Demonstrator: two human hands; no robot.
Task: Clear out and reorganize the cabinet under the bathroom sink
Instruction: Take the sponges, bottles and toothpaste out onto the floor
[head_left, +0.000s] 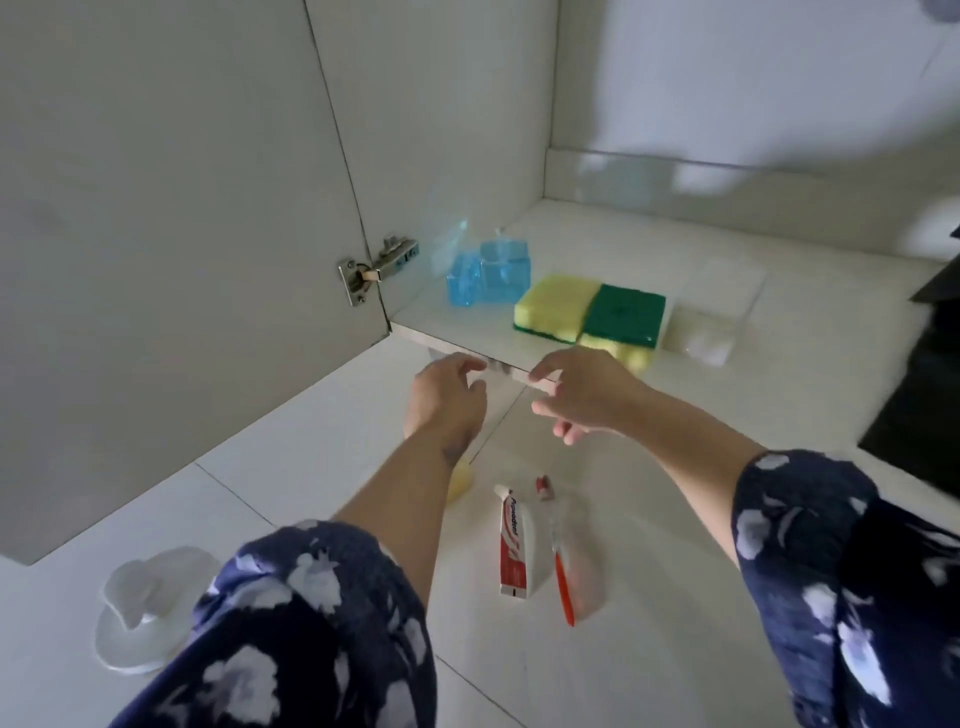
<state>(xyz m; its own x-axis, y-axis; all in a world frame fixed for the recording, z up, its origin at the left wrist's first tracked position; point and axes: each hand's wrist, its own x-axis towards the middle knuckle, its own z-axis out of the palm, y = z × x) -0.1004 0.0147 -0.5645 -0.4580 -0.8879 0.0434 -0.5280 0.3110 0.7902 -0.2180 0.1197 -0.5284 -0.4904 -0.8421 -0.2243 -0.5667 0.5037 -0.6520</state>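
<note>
- I see my left hand (448, 397) and right hand (582, 392) at frame centre, fingers relaxed, grip released, holding nothing.
- 2 sponges (589, 309) sit on the cabinet shelf (467, 332) above.
- A toothpaste tube (514, 545) lies on the floor (675, 649), lower centre.

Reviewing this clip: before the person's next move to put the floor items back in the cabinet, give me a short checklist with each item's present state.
1. Left hand free to pick up: ok, fingers loose, nothing visibly held.
2. Right hand free: ok, fingers spread at the shelf edge.
3. Toothpaste tube and toothbrush within view on the floor: ok, side by side.
4. Open space on the shelf: ok, bare front left, beside the sponges.
5. Blue containers stable: cannot tell, blurred.
6. Cabinet door open, clear of the arms: ok.
</note>
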